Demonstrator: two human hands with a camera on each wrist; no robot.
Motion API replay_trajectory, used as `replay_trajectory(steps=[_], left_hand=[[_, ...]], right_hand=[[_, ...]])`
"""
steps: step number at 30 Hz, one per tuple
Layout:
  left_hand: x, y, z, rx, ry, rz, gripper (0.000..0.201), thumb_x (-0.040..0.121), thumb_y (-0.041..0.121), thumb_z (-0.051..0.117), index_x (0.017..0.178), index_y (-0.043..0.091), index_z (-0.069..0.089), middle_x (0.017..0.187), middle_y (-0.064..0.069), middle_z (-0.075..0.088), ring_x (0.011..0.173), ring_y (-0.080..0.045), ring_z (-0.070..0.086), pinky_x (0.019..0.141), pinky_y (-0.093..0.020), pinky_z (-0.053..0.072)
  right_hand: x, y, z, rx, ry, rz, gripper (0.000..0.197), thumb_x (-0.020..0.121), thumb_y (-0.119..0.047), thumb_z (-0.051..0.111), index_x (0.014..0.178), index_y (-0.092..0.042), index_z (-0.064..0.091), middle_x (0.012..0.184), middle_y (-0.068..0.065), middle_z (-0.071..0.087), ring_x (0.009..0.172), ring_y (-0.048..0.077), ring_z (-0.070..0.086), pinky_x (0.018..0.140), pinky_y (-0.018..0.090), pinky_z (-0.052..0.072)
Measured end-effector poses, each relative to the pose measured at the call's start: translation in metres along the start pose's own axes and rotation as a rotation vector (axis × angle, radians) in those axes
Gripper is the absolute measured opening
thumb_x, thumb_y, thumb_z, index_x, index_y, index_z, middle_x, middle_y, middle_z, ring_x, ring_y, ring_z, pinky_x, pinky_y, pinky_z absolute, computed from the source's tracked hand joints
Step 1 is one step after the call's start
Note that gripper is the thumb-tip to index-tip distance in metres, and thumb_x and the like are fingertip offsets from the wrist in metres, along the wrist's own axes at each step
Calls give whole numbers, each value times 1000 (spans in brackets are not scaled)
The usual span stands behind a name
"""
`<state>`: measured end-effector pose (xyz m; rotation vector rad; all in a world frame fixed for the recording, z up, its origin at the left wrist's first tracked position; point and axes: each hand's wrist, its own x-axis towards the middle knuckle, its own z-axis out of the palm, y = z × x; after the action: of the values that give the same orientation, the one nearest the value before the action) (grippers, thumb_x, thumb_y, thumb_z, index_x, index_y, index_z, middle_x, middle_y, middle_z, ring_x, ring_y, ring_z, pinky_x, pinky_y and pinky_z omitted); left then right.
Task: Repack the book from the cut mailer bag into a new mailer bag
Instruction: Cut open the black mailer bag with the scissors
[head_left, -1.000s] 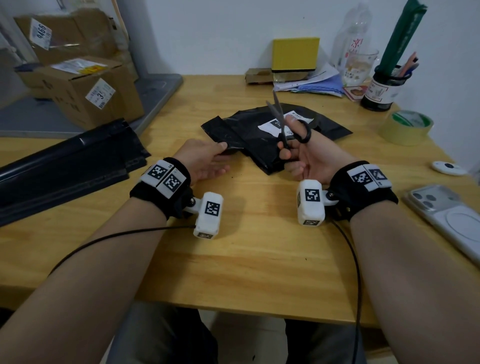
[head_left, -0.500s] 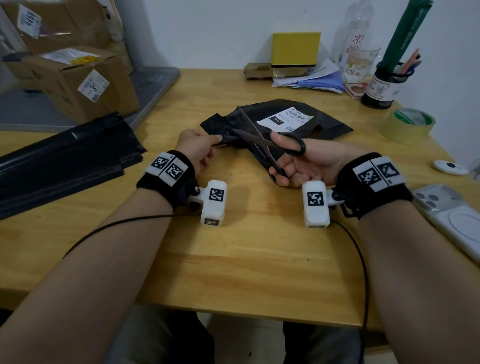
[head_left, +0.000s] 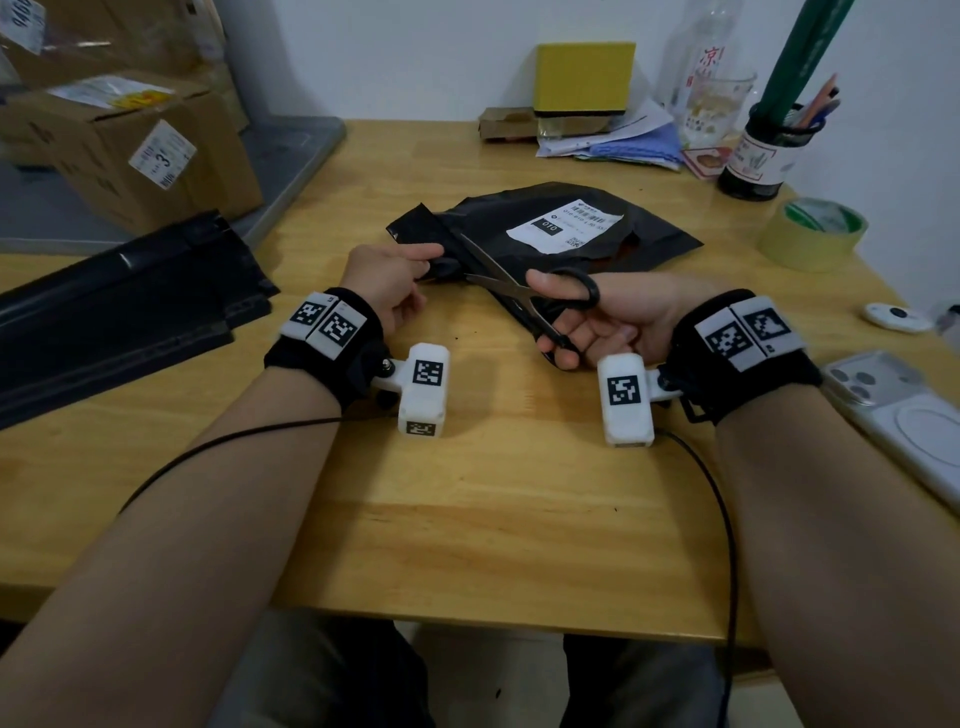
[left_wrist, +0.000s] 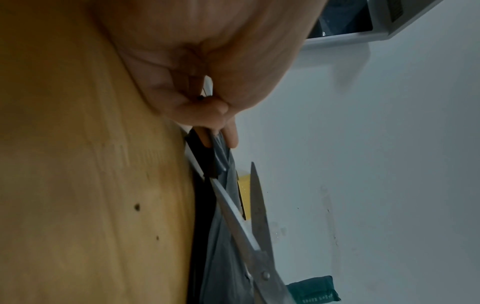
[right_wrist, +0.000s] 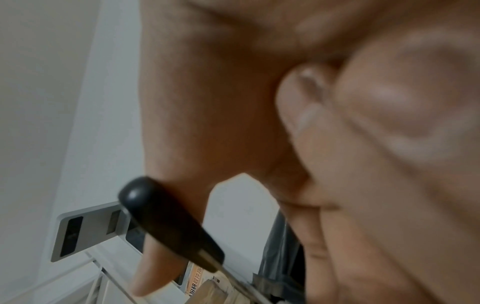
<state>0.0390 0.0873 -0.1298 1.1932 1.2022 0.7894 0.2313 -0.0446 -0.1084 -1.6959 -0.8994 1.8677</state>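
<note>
Black mailer bag (head_left: 524, 228), mid-desk: uncut; left hand (head_left: 387, 280) pinches its corner, right hand (head_left: 597, 317) holds open scissors (head_left: 511, 288). Repacking pending.

Dim, flat indoor light with soft shadows; the head view bends at its edges, the right wrist view is blurred close-up

L hand (head_left: 387, 280) pinches black mailer (head_left: 524, 234); R hand (head_left: 613, 322) holds open scissors (head_left: 519, 291).

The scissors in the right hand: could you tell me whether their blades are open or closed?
Open. The scissors show two blades spread in a V, one on each side of the black mailer bag edge.
</note>
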Motion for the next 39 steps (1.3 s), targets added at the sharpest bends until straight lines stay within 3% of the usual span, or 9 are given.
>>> replay_trajectory(steps=[7, 11, 13, 16, 18, 21, 23, 32, 39], left_hand=[[4, -3, -2, -33, -29, -8, 29, 99, 3, 54, 106, 19, 77, 102, -1, 67, 48, -4, 39, 48, -14, 48], [2, -2, -1, -36, -40, -7, 27, 98, 4, 55, 101, 18, 77, 85, 1, 60, 51, -6, 40, 45, -16, 47], [1, -3, -2, -42, -49, 9, 23, 96, 6, 59, 100, 19, 77, 82, 1, 60, 50, -7, 41, 44, -17, 45], [-1, -4, -3, -39, -61, 32, 23, 94, 6, 62, 92, 23, 78, 87, 2, 67, 50, -8, 43, 42, -17, 43], [-2, -4, -3, -37, -64, 36, 24, 94, 6, 62, 90, 24, 77, 88, 3, 68, 50, -7, 43, 42, -17, 42], [-1, -5, -4, -61, -67, 25, 24, 94, 5, 62, 90, 22, 77, 94, 2, 68, 49, -6, 41, 41, -15, 41], [0, -6, -6, -76, -67, 14, 23, 94, 3, 61, 92, 21, 77, 98, 1, 68, 49, -6, 41, 41, -14, 41], [0, -7, -8, -12, -54, 21, 23, 94, 4, 61, 89, 21, 75, 86, -2, 63, 45, -3, 44, 39, -14, 37], [1, -8, -8, 21, -49, 36, 24, 94, 4, 59, 89, 22, 75, 84, -2, 63, 49, -5, 45, 40, -14, 38]], right_hand=[[-2, 4, 5, 53, 48, -56, 69, 70, -71, 64, 88, -5, 63, 72, 9, 61, 32, 3, 32, 29, 11, 28], [-13, 4, 14, 86, 102, -93, 69, 69, -73, 64, 92, -8, 66, 73, 6, 63, 40, 5, 38, 38, 12, 33], [-19, 4, 17, 83, 148, -118, 70, 71, -74, 61, 95, -8, 67, 75, 6, 66, 50, 9, 45, 51, 18, 40], [-30, 4, 24, 9, 227, -130, 74, 71, -77, 57, 99, -9, 69, 81, 8, 73, 73, 20, 60, 81, 31, 48], [-37, 3, 29, -44, 258, -111, 72, 76, -76, 55, 100, -10, 69, 83, 9, 75, 81, 23, 67, 88, 34, 51], [-45, 2, 37, -86, 296, -88, 62, 88, -70, 50, 101, -11, 63, 72, 5, 72, 63, 17, 69, 58, 22, 55], [-47, 1, 42, -99, 309, -91, 55, 92, -67, 49, 101, -14, 59, 64, 2, 69, 52, 14, 65, 48, 17, 50], [-28, -27, 55, -241, 241, 74, 73, 79, -80, 52, 96, -10, 65, 78, 7, 70, 57, 13, 62, 47, 19, 47], [-8, -42, 45, -273, 205, 111, 73, 77, -82, 49, 89, -11, 64, 75, 4, 66, 35, 6, 45, 32, 14, 26]])
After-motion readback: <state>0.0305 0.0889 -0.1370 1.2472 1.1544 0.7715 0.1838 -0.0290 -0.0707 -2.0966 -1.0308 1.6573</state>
